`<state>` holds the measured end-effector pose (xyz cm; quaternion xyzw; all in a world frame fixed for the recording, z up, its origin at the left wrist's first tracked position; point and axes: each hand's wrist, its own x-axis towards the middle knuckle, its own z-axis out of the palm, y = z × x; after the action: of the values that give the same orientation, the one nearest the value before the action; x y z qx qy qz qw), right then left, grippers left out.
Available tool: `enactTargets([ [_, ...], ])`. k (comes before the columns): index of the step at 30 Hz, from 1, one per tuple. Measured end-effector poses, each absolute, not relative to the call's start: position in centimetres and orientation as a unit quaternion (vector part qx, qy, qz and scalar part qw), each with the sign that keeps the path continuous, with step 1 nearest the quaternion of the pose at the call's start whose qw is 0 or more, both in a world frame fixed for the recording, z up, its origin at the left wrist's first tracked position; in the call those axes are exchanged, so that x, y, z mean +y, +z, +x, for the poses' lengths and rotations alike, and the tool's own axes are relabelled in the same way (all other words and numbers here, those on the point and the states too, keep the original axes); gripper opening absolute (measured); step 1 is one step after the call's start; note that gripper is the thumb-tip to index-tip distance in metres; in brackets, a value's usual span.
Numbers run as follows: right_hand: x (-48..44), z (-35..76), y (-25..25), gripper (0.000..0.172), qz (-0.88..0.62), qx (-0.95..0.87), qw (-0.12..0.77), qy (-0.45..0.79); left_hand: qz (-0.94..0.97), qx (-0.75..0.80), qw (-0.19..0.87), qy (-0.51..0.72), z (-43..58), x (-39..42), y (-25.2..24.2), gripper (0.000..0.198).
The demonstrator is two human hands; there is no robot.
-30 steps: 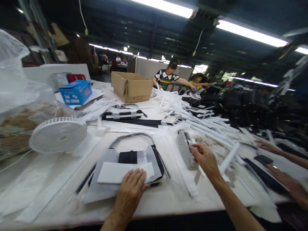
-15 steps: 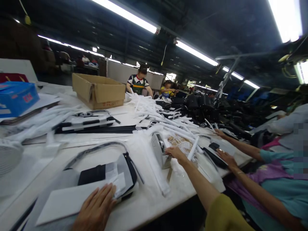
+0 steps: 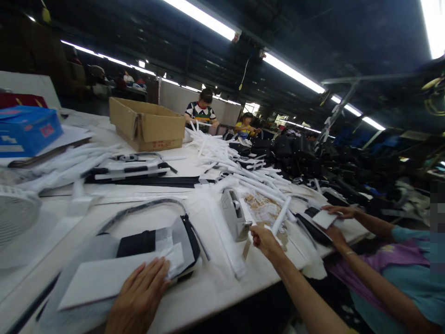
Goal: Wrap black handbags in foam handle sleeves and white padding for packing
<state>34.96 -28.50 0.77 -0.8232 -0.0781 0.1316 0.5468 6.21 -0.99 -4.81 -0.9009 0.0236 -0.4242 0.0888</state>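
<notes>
Right hand [image 3: 264,242] moved down beside tape dispenser [image 3: 233,215] | fingers together | left hand [image 3: 138,297] on white sheet [image 3: 104,283], fingers apart

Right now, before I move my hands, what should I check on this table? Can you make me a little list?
1. Left hand lying flat on the white sheet: ok.
2. White sheet resting on the grey wrapping of the black bag: ok.
3. Right hand apart from the tape dispenser: cannot tell, the fingers look very close to it.
4. Right hand empty: cannot tell, the fingers are too small to see well.
5. Co-worker's hand, with its white card, away from your hands: ok.
</notes>
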Motion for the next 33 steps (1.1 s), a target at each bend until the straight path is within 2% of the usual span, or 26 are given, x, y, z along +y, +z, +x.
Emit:
enactTargets([
  [5, -30.7, 34.7, 0.0, 0.026, -0.868, -0.081, 0.465, 0.155, -0.911, -0.024, 0.039, -0.410, 5.8, -2.2, -4.6, 0.027],
  [9, -30.2, 34.2, 1.6, 0.025, -0.894, -0.139, 0.382, 0.190, -0.915, -0.066, -0.022, -0.398, 5.7, -2.9, -4.2, 0.026],
  [13, -23.3, 31.0, 6.0, 0.021, -0.838, -0.343, 0.323, 0.274, -0.919, -0.082, -0.044, -0.383, 5.7, -3.1, -4.0, 0.025],
  [17, -13.1, 27.7, 9.7, 0.016, -0.732, -0.546, 0.224, 0.340, -0.919, -0.084, -0.049, -0.383, 5.7, -3.2, -4.1, 0.025],
  [24, -1.9, 25.2, 8.4, 0.006, -0.613, -0.736, -0.110, 0.268, -0.913, -0.102, -0.059, -0.391, 5.7, -3.3, -4.6, 0.024],
  [26, -0.4, 25.0, 7.6, 0.003, -0.598, -0.743, -0.157, 0.258, -0.910, -0.108, -0.062, -0.397, 5.7, -3.3, -4.5, 0.024],
  [30, 1.3, 24.8, 6.3, 0.005, -0.575, -0.750, -0.197, 0.261, -0.910, -0.107, -0.064, -0.395, 5.9, -3.3, -4.5, 0.024],
  [33, 2.0, 24.0, 5.7, 0.010, -0.538, -0.782, -0.249, 0.195, -0.907, -0.113, -0.070, -0.400, 6.1, -3.4, -4.7, 0.024],
])
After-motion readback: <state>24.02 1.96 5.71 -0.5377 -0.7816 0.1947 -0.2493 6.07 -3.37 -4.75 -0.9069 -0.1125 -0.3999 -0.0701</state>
